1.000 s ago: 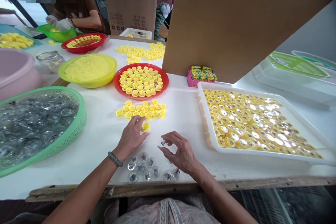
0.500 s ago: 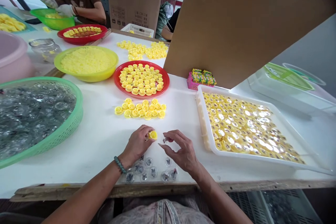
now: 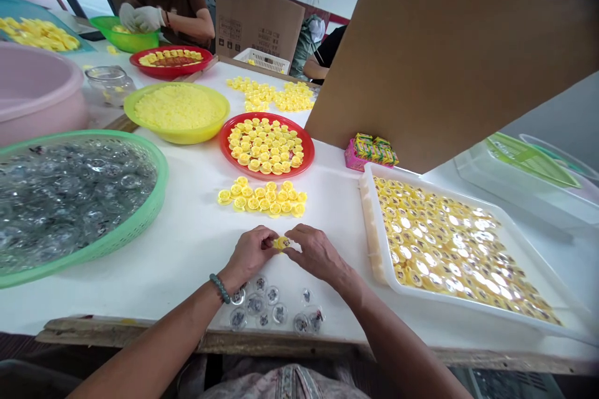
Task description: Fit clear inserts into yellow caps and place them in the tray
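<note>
My left hand [image 3: 251,254] and my right hand [image 3: 317,254] meet over the white table [image 3: 187,243], both pinching one small yellow cap [image 3: 282,242] between their fingertips. A clear lid seems pressed onto it, though fingers hide most of it. Several clear round lids [image 3: 274,312] lie on the table just below my hands. A cluster of loose yellow caps [image 3: 262,197] sits a little beyond them. A white tray [image 3: 372,230] of finished yellow pieces lies to the right.
A green basket [image 3: 116,237] of clear lids stands at left, with a pink tub [image 3: 37,96] behind. A yellow bowl [image 3: 178,131] and a red plate [image 3: 266,171] of caps lie ahead. A cardboard sheet [image 3: 444,50] leans at right. A gloved person [image 3: 154,6] works at the far end.
My left hand picked a yellow cap off the table and brought it toward my right hand, which held a clear lid. Both hands now meet on the cap.
</note>
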